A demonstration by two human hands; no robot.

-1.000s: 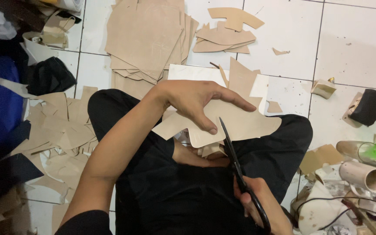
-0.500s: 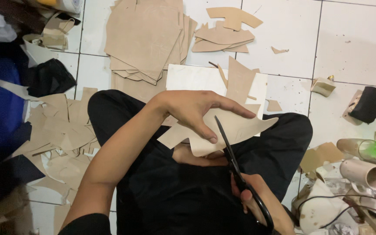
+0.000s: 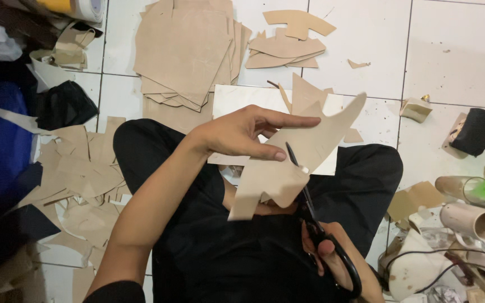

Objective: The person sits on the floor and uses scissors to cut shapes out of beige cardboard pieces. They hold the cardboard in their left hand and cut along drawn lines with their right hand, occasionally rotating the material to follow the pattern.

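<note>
Gripping a tan cutout (image 3: 287, 168), left hand (image 3: 242, 134) steadies it; right hand (image 3: 332, 258) grasps scissors (image 3: 315, 219).

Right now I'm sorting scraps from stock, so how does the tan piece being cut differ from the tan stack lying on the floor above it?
The cut piece is a single irregular shape with curved edges, held up in the left hand while the scissors in the right hand bite into it. The stack is many larger, roughly rectangular sheets lying flat and untouched on the white tiles. Both are the same plain tan material.
</note>
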